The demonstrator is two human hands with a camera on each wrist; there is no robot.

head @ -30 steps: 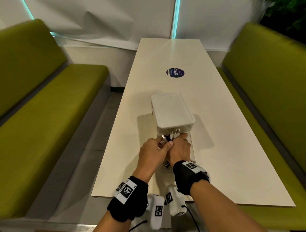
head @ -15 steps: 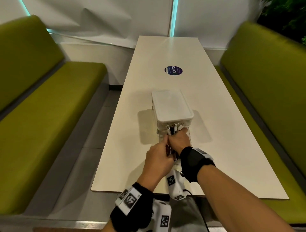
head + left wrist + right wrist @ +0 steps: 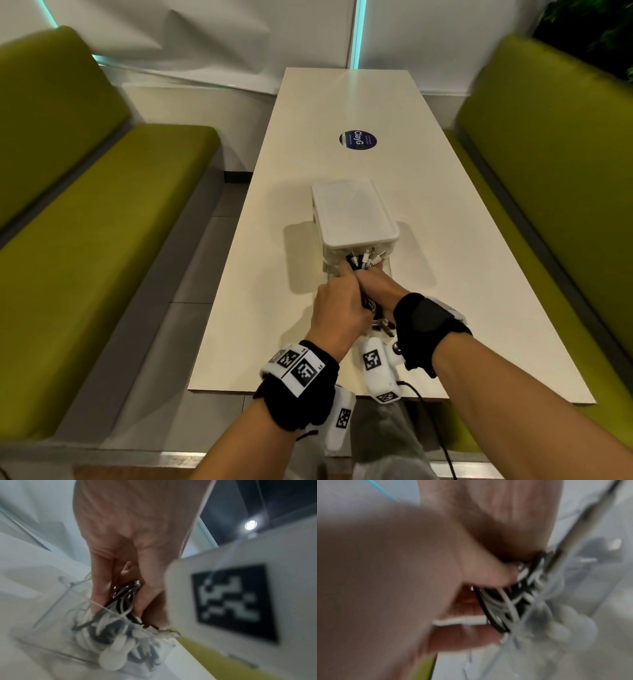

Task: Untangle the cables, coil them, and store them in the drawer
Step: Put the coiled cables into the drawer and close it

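Head view, frame centre: we see the left hand (image 3: pixel 337 310) and right hand (image 3: pixel 378 286) both curled round the cable bundle (image 3: pixel 363 262), over the clear drawer (image 3: pixel 56 622) on the bench (image 3: pixel 445 240).

Black and white cables (image 3: pixel 363 263), white drawer box (image 3: pixel 352 212), olive-green benches (image 3: pixel 102 219)

Desk (image 3: pixel 411 274) was smooth, semi-gloss white laminate. Drawer box (image 3: pixel 352 212) was matt translucent plastic. Cables (image 3: pixel 120 609) looked rubbery, with shiny metal plugs. Benches (image 3: pixel 102 222) were matt green upholstery.
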